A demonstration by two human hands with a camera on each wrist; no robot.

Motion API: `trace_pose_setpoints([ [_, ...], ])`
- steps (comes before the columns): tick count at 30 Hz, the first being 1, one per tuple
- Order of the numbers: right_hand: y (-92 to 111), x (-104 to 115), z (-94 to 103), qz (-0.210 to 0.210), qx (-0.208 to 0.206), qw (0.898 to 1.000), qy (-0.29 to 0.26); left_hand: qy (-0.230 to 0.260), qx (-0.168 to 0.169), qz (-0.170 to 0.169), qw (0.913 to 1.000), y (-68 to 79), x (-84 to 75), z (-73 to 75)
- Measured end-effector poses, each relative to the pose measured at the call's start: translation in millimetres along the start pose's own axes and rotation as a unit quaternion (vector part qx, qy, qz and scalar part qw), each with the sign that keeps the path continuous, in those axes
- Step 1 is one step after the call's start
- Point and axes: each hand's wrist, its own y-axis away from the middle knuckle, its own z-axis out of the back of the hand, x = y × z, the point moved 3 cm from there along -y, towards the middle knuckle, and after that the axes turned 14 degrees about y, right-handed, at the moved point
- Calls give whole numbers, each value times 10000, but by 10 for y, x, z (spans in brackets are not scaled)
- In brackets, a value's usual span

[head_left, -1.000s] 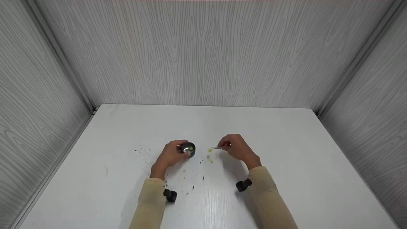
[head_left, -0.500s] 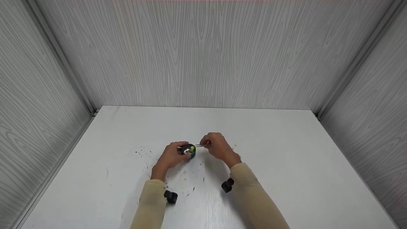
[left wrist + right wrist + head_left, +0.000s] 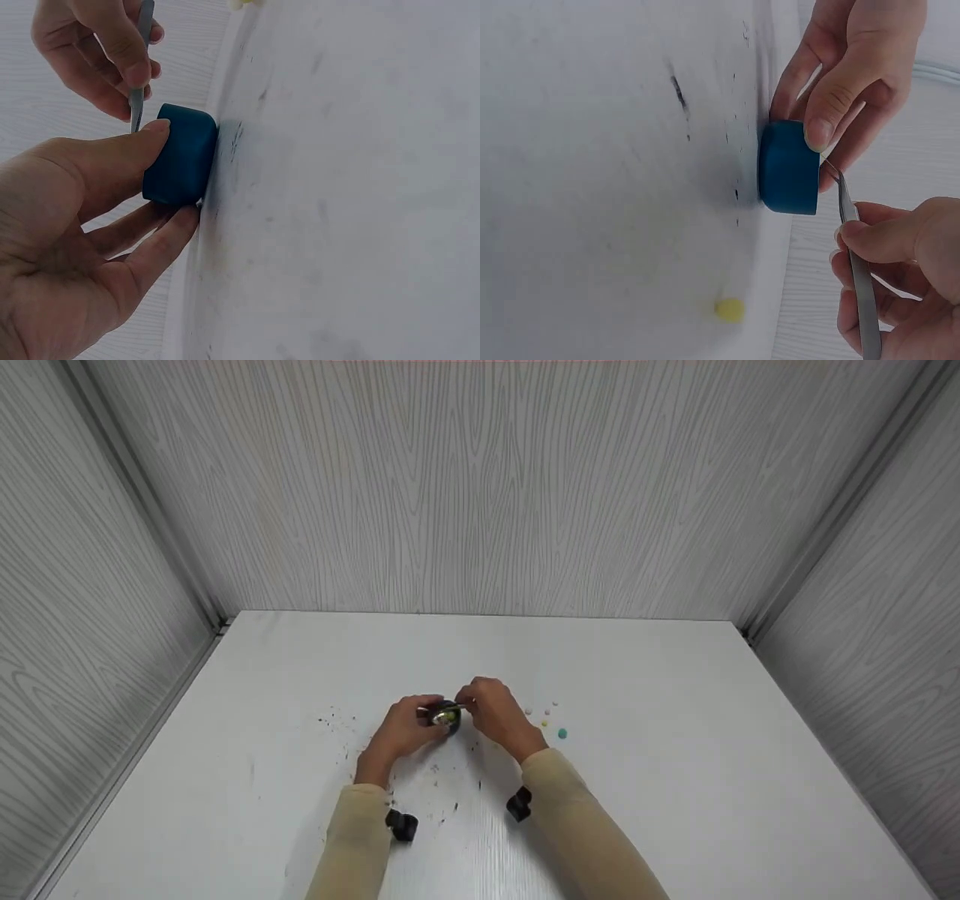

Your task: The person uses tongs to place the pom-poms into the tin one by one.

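Observation:
Between the thumb and fingers of my left hand (image 3: 405,729) is a small dark blue cup (image 3: 787,169) with a shiny inside, held on the white table. Something yellow-green shows within it in the head view. My right hand (image 3: 495,714) pinches a pair of metal tweezers (image 3: 864,292), its thumb along one arm. Their narrow tips are at the cup's mouth, partly hidden behind the left hand's thumb in the left wrist view. In the right wrist view a yellow ball (image 3: 730,310) lies on the table near the cup.
Right of the right hand lie a teal ball (image 3: 562,733), a small yellow ball (image 3: 544,723) and several pale beads. Dark specks (image 3: 334,718) are scattered left of and in front of the cup. Wood-grain panels (image 3: 480,487) enclose the table's back and sides.
My right hand has moved left, bringing the tweezers and a yellow ball to the cup. The teal ball and other beads have come into view behind it. The left hand keeps its place.

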Motion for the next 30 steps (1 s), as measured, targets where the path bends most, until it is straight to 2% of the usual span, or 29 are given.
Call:
trace_pose_setpoints([
  [6, 19, -54, 62, -99, -14, 9999, -86, -20, -38, 101, 9999, -1, -22, -2],
  [14, 161, -240, 304, -188, -6, 9995, -242, -105, -72, 211, 9997, 10, -9, 9],
  [21, 291, -409, 482, -472, 54, 9982, -380, -157, -99, 174, 9997, 2, -2, 19],
  [30, 480, -678, 555, -587, 51, 9969, -515, -63, -51, 128, 9999, 9, 6, 2],
])
